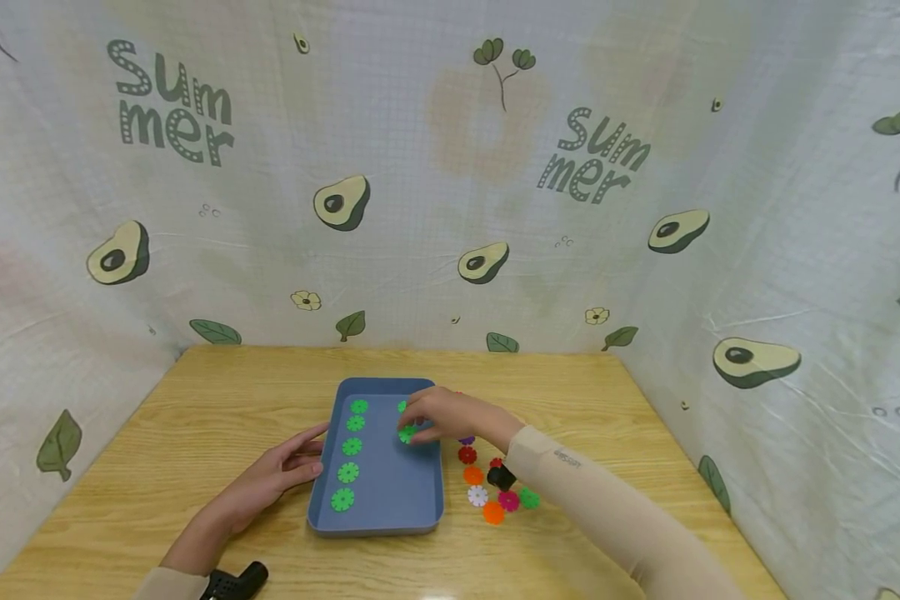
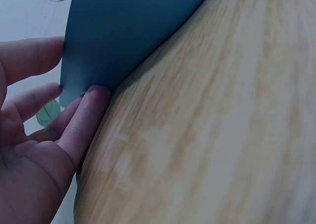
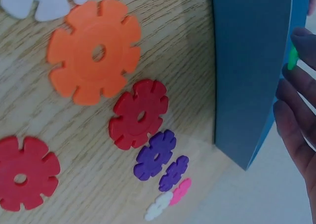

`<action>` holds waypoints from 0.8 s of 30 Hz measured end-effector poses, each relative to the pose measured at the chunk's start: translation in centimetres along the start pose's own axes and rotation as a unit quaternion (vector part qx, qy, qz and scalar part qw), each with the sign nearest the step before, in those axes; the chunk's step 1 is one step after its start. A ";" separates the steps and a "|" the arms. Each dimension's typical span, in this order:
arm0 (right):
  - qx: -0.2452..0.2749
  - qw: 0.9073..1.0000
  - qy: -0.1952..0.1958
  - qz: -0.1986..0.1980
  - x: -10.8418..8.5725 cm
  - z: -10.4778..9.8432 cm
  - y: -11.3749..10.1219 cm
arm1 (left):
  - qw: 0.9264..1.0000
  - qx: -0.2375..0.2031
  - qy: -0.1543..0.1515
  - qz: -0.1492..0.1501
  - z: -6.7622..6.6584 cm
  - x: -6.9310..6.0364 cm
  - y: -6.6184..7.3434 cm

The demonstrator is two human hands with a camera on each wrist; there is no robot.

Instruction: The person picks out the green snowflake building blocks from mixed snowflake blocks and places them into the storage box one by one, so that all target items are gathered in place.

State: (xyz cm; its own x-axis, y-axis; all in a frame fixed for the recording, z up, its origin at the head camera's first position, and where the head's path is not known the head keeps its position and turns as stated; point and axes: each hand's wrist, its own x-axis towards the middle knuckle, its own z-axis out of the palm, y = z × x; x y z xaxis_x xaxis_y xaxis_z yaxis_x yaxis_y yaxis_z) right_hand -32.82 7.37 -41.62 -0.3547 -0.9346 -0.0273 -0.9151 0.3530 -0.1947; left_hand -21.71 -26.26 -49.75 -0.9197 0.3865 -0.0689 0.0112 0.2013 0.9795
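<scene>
A blue-grey tray (image 1: 390,492) lies on the table, with a column of several green notched discs (image 1: 352,447) along its left side. Over the tray's right side, my right hand (image 1: 444,414) pinches a green notched disc (image 3: 293,57) between thumb and fingers. Another green disc (image 1: 402,407) lies just beyond, partly hidden by that hand. My left hand (image 1: 279,471) rests against the tray's left wall, its fingers extended. In the left wrist view, the fingertips (image 2: 98,93) touch the outside of that wall near the tabletop.
Right of the tray, loose notched discs lie on the wooden table (image 1: 255,383): red (image 1: 467,456), orange (image 1: 493,512), white (image 1: 477,496), magenta (image 1: 508,501), green (image 1: 529,498) and purple (image 3: 155,155). A printed cloth (image 1: 405,108) hangs behind and at both sides.
</scene>
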 end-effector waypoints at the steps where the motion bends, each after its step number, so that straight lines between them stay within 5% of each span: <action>1: 0.002 1.000 -0.001 0.000 0.1 0.0 0.0 | 1.000 -0.001 -0.001 0.000 0.0 0.0 0.0; 12: 0.020 1.000 -0.012 0.002 0.7 1.5 0.4 | 1.000 -0.001 -0.002 0.001 0.1 0.0 0.0; 24: -0.015 0.999 -0.029 0.009 0.9 2.3 0.2 | 1.000 -0.003 -0.002 0.001 0.1 -0.1 0.2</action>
State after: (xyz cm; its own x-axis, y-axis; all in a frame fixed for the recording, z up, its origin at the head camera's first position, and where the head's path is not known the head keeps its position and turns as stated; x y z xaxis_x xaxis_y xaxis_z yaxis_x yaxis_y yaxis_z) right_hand -32.87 6.45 -43.92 -0.3599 -0.9289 -0.0871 -0.9144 0.3697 -0.1649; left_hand -21.59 -26.11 -49.58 -0.9183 0.3899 -0.0681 0.0102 0.1951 0.9807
